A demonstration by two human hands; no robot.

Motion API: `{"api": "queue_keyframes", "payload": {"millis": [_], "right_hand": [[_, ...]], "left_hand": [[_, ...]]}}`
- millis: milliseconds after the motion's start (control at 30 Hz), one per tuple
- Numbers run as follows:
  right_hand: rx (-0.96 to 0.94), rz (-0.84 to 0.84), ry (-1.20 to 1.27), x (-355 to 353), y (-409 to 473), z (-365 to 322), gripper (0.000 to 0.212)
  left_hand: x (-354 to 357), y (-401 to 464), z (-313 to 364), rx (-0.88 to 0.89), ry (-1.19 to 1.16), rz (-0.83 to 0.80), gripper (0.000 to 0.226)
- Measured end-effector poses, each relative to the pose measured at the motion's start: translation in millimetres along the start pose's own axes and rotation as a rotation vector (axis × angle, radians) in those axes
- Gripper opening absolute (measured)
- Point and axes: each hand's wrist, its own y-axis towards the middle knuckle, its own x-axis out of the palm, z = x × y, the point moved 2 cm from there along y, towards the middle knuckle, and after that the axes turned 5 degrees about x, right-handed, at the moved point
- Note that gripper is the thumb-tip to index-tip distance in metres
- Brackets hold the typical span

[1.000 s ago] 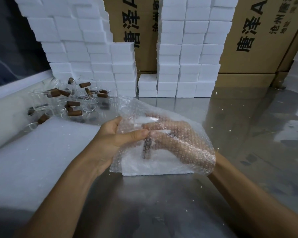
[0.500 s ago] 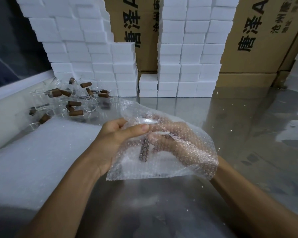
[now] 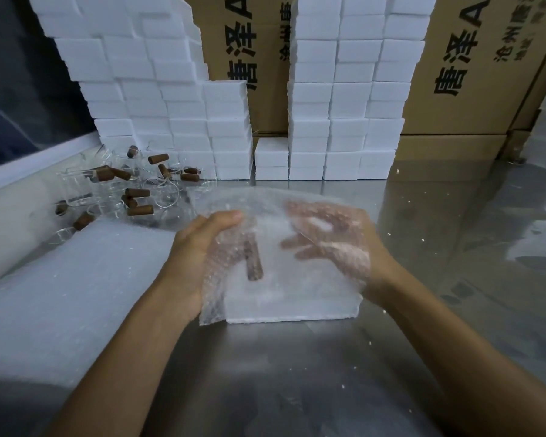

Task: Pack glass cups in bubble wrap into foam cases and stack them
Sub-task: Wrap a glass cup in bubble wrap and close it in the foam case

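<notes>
I see the cup (image 3: 254,263) inside the bubble wrap (image 3: 265,216), its brown handle running toward me, over the foam case (image 3: 297,307). My left hand (image 3: 199,247) grips the wrap beside it, nearer; my right hand (image 3: 331,241) lies spread under the sheet.

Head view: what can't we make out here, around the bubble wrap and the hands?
- Glass cup: inside the bubble wrap; only its brown handle shows, the body is blurred out.
- Right hand: behind the wrap, so its grip cannot be told.
- Foam case: top covered by the wrap, open or closed unknown.
- Loose cups: clear glass, overlapping, count unclear.
- Left hand: fingertips hidden by the wrap.
</notes>
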Motion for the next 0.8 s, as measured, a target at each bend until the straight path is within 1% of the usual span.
{"api": "queue_keyframes", "payload": {"millis": [33, 100, 133, 167, 200, 233, 267, 300, 333, 367, 400, 467, 533, 633, 700, 800], "right_hand": [[-0.013, 0.124, 0.071, -7, -1, 0, 0.013], [-0.013, 0.449, 0.075, -23, 2, 4, 0.007], [0.018, 0.529, 0.116, -29, 3, 6, 0.003], [0.071, 0.547, 0.174, -31, 5, 9, 0.019], [0.146, 0.477, 0.242, -30, 7, 14, 0.04], [0.222, 0.371, 0.304, -25, 6, 16, 0.061], [0.285, 0.246, 0.362, -18, 6, 18, 0.074], [0.337, 0.121, 0.414, -10, 5, 19, 0.079], [0.372, 0.027, 0.447, -1, 4, 22, 0.079], [0.397, -0.032, 0.483, 7, 2, 23, 0.075], [0.401, -0.051, 0.505, 13, 1, 23, 0.068], [0.372, -0.018, 0.538, 21, 0, 25, 0.046], [0.313, 0.105, 0.542, 19, 0, 24, 0.021], [0.176, 0.315, 0.44, 10, 2, 21, 0.001], [0.11, 0.418, 0.316, 5, 1, 19, 0.007], [0.026, 0.489, 0.257, 4, -1, 14, 0.005]], "left_hand": [[-3, 3, 0, -0.021, -0.117, 0.008, 0.06], [-7, 7, -1, -0.017, -0.275, 0.01, 0.04], [-8, 8, -2, -0.003, -0.326, 0.007, 0.033], [-8, 9, -3, 0.014, -0.37, 0.005, 0.03], [-7, 9, -3, 0.037, -0.403, 0.009, 0.03], [-6, 9, -3, 0.057, -0.424, 0.008, 0.031], [-5, 10, -4, 0.073, -0.439, 0.003, 0.029], [-4, 9, -5, 0.077, -0.454, -0.007, 0.025], [-1, 8, -5, 0.074, -0.469, -0.018, 0.024], [2, 7, -7, 0.067, -0.473, -0.031, 0.027], [6, 6, -9, 0.065, -0.462, -0.041, 0.034], [13, 3, -11, 0.074, -0.404, -0.058, 0.052], [19, 3, -15, 0.075, -0.342, -0.071, 0.058], [24, 0, -20, 0.06, -0.265, -0.056, 0.057], [26, -2, -24, 0.044, -0.204, -0.058, 0.052], [27, -3, -25, 0.033, -0.138, -0.102, 0.054]]}}
